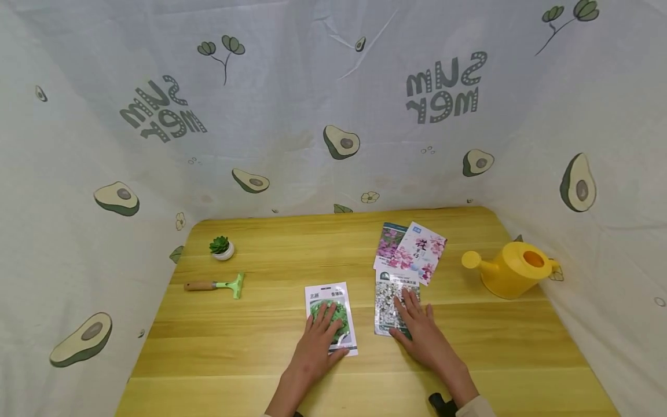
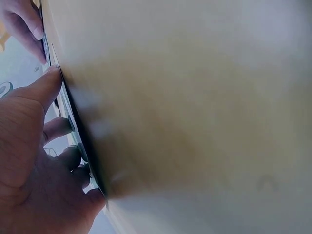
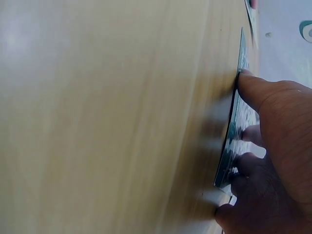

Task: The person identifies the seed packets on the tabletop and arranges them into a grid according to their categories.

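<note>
My left hand (image 1: 316,346) lies with spread fingers on a seed packet (image 1: 341,310) that has green leaves printed on it. In the left wrist view the thumb and fingertips of this left hand (image 2: 27,141) touch the packet's face. On a second seed packet (image 1: 387,298), printed with white flowers, rests my right hand (image 1: 426,340), its fingers spread too. Seen from the right wrist, the right hand (image 3: 280,129) presses thumb and fingertips on this packet (image 3: 236,129), whose near edge stands slightly off the table. Neither hand curls round its packet.
Behind the white-flower packet lie a pink blossom packet (image 1: 421,249) and a purple-flower packet (image 1: 389,243), overlapping. A yellow watering can (image 1: 508,275) stands at the right. On the left are a small potted succulent (image 1: 222,249) and a wooden-handled green tool (image 1: 208,285).
</note>
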The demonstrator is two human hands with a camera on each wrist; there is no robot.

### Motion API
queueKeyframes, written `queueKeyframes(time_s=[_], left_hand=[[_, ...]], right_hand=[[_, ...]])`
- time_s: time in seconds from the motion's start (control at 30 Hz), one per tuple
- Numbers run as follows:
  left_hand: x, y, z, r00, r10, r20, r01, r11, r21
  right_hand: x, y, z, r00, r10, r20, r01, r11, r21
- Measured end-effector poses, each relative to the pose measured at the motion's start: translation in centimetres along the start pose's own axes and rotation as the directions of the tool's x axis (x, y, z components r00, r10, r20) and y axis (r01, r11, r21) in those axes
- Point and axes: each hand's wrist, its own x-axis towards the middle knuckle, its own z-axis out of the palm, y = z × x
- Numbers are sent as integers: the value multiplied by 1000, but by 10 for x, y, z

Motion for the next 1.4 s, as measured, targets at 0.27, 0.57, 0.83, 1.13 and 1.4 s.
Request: queueKeyframes(time_s=[0.27, 0.57, 0.83, 1.13, 1.4], left_hand=[[-2, 0, 2, 999, -31, 31, 31, 999, -10], [-4, -6, 8, 1000, 13, -28, -15, 999, -38], [-2, 1, 0, 999, -30, 36, 31, 999, -17], [-4, -5, 5, 1000, -10, 10, 10, 1000, -29], [-5, -12, 11, 1000, 18, -16, -18, 999, -35]], right_hand=[[-2, -3, 4, 1000, -2, 18, 2, 1000, -2], [-3, -11, 6, 999, -46, -12, 46, 999, 9], [-4, -14, 8, 999, -41, 24, 41, 999, -5], [-5, -16, 10, 998, -56, 32, 56, 998, -22], [-8, -20, 12, 995, -97, -8, 97, 995, -26]])
